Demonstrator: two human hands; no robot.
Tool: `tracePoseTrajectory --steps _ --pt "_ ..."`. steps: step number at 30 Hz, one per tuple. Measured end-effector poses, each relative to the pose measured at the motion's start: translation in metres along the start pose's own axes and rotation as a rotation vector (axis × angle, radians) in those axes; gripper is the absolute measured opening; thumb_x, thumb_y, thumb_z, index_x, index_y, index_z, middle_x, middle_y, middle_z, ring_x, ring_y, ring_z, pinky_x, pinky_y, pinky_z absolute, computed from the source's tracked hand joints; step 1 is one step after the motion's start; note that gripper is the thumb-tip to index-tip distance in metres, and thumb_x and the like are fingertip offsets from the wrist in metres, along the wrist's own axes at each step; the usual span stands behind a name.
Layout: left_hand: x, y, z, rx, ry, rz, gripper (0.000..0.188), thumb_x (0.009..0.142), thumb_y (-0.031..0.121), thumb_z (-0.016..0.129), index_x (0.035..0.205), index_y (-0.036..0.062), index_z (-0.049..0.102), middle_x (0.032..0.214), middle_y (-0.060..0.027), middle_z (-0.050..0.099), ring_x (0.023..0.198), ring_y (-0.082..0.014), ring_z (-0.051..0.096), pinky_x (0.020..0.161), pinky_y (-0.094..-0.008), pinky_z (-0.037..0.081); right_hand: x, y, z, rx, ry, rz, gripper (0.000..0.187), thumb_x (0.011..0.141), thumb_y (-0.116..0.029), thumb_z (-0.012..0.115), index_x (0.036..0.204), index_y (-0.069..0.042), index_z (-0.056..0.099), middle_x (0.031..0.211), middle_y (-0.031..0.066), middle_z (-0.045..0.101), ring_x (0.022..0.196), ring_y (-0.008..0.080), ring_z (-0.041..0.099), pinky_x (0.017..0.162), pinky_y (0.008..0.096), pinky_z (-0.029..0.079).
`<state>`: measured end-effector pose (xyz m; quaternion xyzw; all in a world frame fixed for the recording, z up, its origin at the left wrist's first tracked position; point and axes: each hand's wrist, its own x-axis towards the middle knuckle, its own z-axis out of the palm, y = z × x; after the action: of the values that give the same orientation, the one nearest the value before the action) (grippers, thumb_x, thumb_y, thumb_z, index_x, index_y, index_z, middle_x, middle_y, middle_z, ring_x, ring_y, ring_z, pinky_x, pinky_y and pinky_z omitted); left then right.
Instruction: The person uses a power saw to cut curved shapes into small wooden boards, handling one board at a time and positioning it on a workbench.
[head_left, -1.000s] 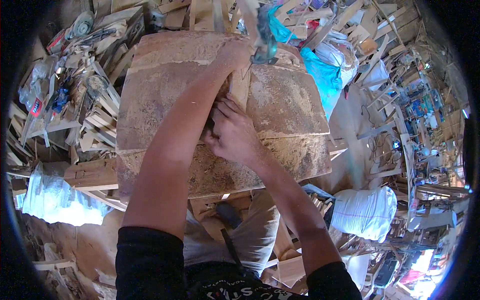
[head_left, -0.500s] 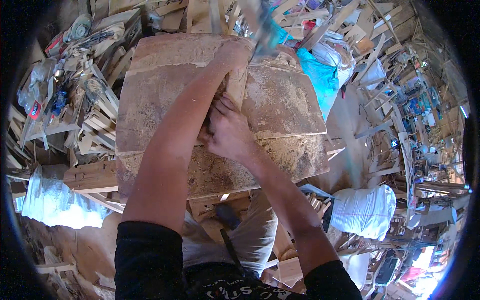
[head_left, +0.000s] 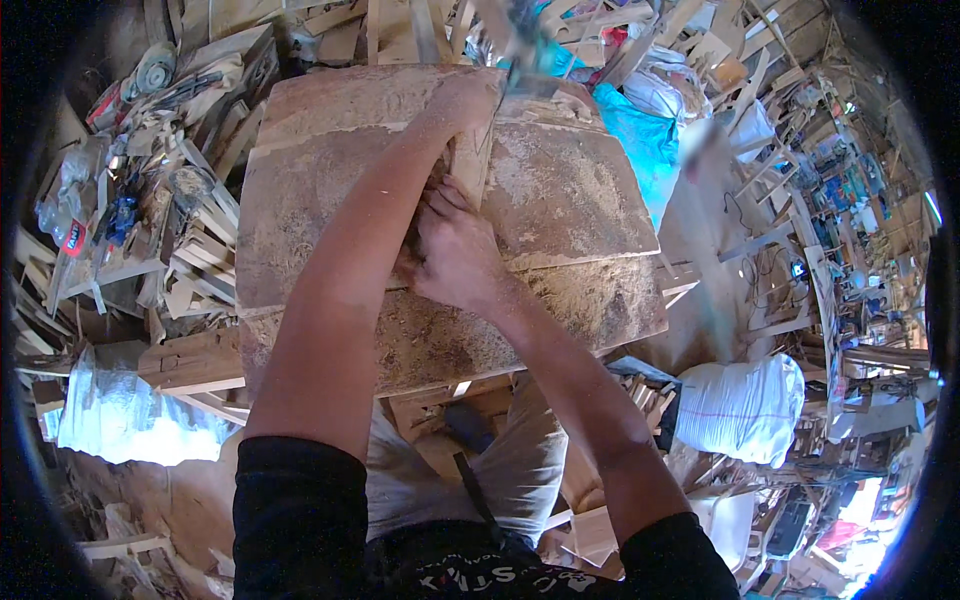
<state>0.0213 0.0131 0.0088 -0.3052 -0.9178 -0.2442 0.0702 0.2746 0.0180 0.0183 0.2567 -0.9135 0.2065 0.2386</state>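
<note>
The right hand (head_left: 458, 250) is the nearer grip, its fingers bent in against the near end of a wooden piece (head_left: 472, 168); the thumb side is in shadow, so whether it clenches or only pushes I cannot tell. The left hand (head_left: 472, 103) lies farther from the body, against the far end of the same piece, its fingertips hidden, and its hold cannot be told either. The left forearm slants past the right hand on its left and covers much of the work surface (head_left: 575, 200) there.

To the right of both hands, the sawdust-coated surface runs broadly out to its right edge, well apart from the grip. Its far edge is just beyond the left hand; its near edge lies between the right hand and the body, with a seam closer in.

The piece lies between the hands, its long axis running away from the body with a slight lean to the right, the far end toward a blurred blue-green upright part (head_left: 530, 48) just beyond the left hand.

Farther out, scrap wood (head_left: 205, 215) is heaped left of the grip, a turquoise sack (head_left: 640, 130) stands ahead and right, and a white sack (head_left: 740, 410) sits behind and right
</note>
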Motion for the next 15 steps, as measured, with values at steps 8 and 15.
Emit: tracePoseTrajectory --steps 8,15 --pt "0.003 -0.012 0.014 0.166 0.089 0.176 0.036 0.087 0.019 0.065 0.117 0.0000 0.072 0.115 -0.0233 0.071 0.109 -0.0405 0.070 0.095 -0.0495 0.056 0.003 0.000 0.003 0.011 0.042 0.022 0.059 0.070 -0.026 0.081 0.113 0.010 0.065 0.118 0.0280 0.065 0.125 0.0406 0.057 0.121 0.0489 0.035" --pt "0.005 -0.011 0.004 0.167 0.021 0.257 0.044 0.089 0.019 0.062 0.126 -0.0033 0.063 0.117 -0.0258 0.070 0.111 -0.0405 0.069 0.097 -0.0508 0.055 0.005 0.002 0.010 -0.031 0.003 0.051 0.060 0.073 -0.031 0.082 0.114 0.009 0.065 0.116 0.0267 0.066 0.125 0.0418 0.056 0.119 0.0494 0.037"
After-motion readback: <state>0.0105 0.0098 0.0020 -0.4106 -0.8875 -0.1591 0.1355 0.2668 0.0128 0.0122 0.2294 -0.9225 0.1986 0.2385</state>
